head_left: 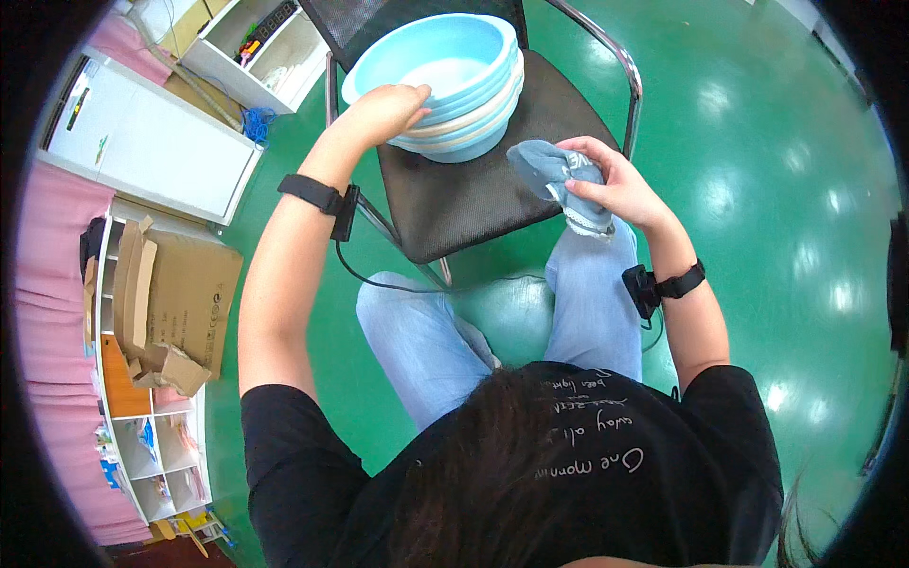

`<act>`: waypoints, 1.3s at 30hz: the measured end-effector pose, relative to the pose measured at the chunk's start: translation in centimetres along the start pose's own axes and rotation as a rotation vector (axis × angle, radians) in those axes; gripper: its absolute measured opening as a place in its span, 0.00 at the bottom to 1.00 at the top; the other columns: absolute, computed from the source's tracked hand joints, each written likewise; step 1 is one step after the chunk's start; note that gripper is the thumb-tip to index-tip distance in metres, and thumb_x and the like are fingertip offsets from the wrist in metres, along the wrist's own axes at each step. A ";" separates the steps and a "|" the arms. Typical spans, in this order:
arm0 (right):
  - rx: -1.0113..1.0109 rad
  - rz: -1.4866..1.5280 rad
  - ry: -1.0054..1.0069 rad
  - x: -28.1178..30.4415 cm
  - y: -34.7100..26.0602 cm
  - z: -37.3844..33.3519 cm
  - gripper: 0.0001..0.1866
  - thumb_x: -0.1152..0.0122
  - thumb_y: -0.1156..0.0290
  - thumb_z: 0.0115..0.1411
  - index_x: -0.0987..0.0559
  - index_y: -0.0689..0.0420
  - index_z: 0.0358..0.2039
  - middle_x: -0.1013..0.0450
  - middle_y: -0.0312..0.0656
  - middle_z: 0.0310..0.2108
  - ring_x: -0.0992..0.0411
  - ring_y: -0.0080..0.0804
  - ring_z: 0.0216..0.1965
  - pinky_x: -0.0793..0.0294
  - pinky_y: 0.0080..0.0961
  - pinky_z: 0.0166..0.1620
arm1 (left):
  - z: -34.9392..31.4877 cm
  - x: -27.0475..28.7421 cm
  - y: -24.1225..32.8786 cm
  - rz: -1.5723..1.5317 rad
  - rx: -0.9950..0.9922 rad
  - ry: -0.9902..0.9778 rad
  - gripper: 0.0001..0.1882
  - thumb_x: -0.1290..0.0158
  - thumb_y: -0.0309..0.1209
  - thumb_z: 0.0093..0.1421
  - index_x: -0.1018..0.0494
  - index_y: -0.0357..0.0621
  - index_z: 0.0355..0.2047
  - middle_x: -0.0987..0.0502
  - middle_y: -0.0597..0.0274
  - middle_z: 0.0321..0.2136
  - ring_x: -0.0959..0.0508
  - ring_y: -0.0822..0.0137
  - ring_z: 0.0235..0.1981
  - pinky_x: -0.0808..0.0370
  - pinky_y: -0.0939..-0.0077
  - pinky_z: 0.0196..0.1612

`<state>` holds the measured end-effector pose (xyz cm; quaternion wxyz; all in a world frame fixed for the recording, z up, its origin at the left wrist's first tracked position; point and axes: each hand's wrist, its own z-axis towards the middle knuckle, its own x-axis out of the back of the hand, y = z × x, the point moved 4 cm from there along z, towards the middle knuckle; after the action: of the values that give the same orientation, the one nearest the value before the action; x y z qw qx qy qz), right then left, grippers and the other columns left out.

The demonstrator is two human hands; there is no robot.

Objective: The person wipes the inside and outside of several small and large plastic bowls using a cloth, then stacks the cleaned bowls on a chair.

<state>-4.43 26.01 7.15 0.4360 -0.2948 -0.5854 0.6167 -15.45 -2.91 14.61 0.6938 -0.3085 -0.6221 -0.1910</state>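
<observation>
A stack of plastic basins (445, 38), light blue with some cream ones between, stands on the black mesh seat of a chair. My left hand (386, 114) is closed on the near left edge of the stack, its thumb by the rim of the top light blue basin; some of its fingers are hidden. In my right hand (620, 185) is a grey-blue sock (542, 168), pinched between thumb and fingers. White marks and a pale frilled edge show on the sock, which hangs just right of the basins, over the front of the seat.
The chair (454, 208) has metal armrests; my knees are close to its front. A black cable (407, 287) runs from my left wrist strap across my lap. At left are an open cardboard box (194, 293), a white cabinet (156, 142) and shelves (142, 445) on the green floor.
</observation>
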 end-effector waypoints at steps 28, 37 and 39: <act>-0.008 0.209 0.065 -1.0 -0.6 -0.2 0.25 0.39 0.82 0.50 0.29 0.61 0.51 0.30 0.38 0.47 0.33 0.24 0.50 0.36 0.22 0.55 | -0.8 9.4 0.0 -0.112 0.018 0.448 0.18 0.40 0.38 0.51 0.32 0.40 0.33 0.28 0.46 0.28 0.26 0.47 0.33 0.31 0.57 0.35; -0.013 0.310 0.088 -1.0 0.3 0.2 0.25 0.40 0.82 0.49 0.29 0.60 0.51 0.30 0.38 0.48 0.33 0.26 0.50 0.36 0.22 0.54 | -13.1 10.8 5.8 -0.387 0.461 0.534 0.22 0.37 0.31 0.45 0.28 0.40 0.41 0.27 0.53 0.32 0.25 0.55 0.36 0.30 0.68 0.38; -0.003 0.397 0.113 -1.5 0.3 0.2 0.26 0.41 0.83 0.48 0.29 0.60 0.51 0.30 0.38 0.48 0.33 0.26 0.51 0.36 0.23 0.54 | -18.3 10.6 6.8 -0.641 0.317 0.926 0.21 0.38 0.33 0.55 0.30 0.41 0.46 0.23 0.64 0.36 0.23 0.69 0.36 0.27 0.77 0.38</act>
<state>-3.93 24.61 6.67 0.3376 -0.4392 -0.4913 0.6721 4.24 -8.82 23.03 0.8386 0.1183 -0.3372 -0.4111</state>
